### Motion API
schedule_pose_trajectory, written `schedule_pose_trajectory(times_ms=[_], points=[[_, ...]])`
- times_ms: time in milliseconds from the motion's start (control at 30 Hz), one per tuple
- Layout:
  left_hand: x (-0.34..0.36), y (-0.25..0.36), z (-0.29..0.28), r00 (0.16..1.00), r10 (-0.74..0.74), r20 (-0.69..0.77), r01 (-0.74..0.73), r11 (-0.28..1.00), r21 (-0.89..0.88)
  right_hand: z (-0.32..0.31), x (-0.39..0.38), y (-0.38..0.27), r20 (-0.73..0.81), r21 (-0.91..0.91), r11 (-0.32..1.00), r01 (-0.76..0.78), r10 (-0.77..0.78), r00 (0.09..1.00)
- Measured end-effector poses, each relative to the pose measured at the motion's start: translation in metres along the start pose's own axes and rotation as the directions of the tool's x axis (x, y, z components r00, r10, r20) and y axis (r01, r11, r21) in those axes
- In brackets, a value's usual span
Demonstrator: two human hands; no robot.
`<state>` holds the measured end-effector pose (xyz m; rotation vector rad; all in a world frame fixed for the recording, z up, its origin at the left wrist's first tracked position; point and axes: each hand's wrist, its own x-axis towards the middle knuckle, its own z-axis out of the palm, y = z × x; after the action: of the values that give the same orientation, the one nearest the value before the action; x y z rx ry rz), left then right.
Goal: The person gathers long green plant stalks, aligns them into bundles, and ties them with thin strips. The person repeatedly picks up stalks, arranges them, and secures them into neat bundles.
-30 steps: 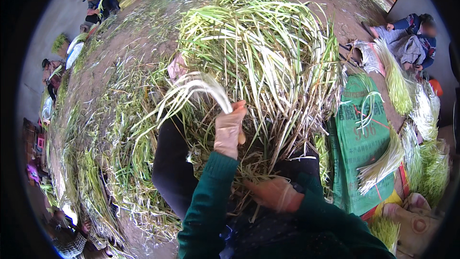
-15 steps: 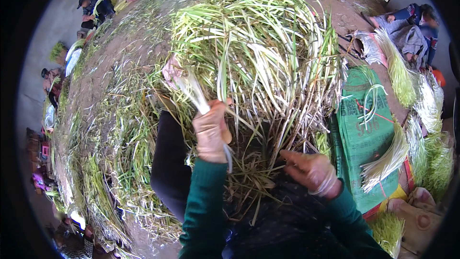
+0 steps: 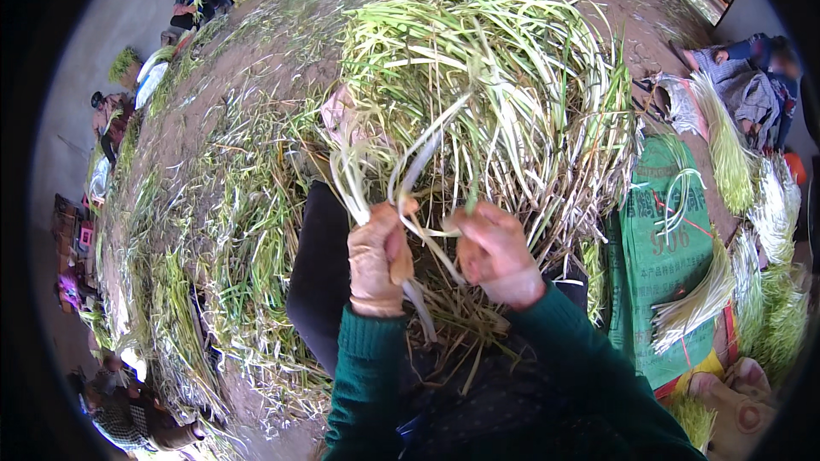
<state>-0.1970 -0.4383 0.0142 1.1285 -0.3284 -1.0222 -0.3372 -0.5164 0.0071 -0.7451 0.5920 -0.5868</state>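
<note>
My left hand (image 3: 381,260), in a thin glove, is closed around a small bunch of pale stalks (image 3: 352,188), whose white ends stick up above the fist. Close on its right, my right hand (image 3: 495,256) pinches a green leafy stalk (image 3: 472,192), blurred toward its upper end. A loose pale strip (image 3: 427,147) curves up between the two hands. Just beyond them rises a big heap of long green-and-white leafy stalks (image 3: 504,77). Torn leaves (image 3: 453,324) lie under my hands, over my lap.
Right of the heap lies a green woven sack (image 3: 653,290) with a bundle of pale stems (image 3: 705,303) on it. More bundles (image 3: 722,141) lie farther right, near a seated person (image 3: 756,90). Leaf litter (image 3: 248,290) covers the floor at left. Other people (image 3: 201,0) sit along the wall.
My right hand has come up and left from beside my lap to near my left hand, and now pinches a stalk. My left hand keeps its bunch. The view has shifted slightly.
</note>
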Motion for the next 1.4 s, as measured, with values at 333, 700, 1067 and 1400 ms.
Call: schedule_pose_trajectory(times_ms=[333, 700, 1067, 1400], points=[[0.023, 0.000, -0.032, 1.000, -0.026, -0.018, 0.026, 0.999, 0.031, -0.085, -0.100, 0.026, 0.361, -0.927, 0.062, 0.369, 0.410, 0.838], [0.013, 0.008, -0.035, 0.993, -0.059, 0.103, 0.063, 0.997, -0.036, -0.016, 0.032, 0.029, 0.447, -0.788, 0.563, 0.249, 0.246, 0.860], [0.028, 0.012, -0.087, 0.988, 0.058, 0.143, -0.012, 0.953, -0.302, -0.096, -0.077, 0.031, 0.513, -0.853, 0.006, 0.521, -0.168, 0.842], [0.000, 0.005, -0.030, 0.991, -0.117, 0.070, 0.123, 0.989, -0.080, -0.015, -0.001, 0.067, 0.224, -0.267, 0.962, -0.051, 0.113, 0.968]])
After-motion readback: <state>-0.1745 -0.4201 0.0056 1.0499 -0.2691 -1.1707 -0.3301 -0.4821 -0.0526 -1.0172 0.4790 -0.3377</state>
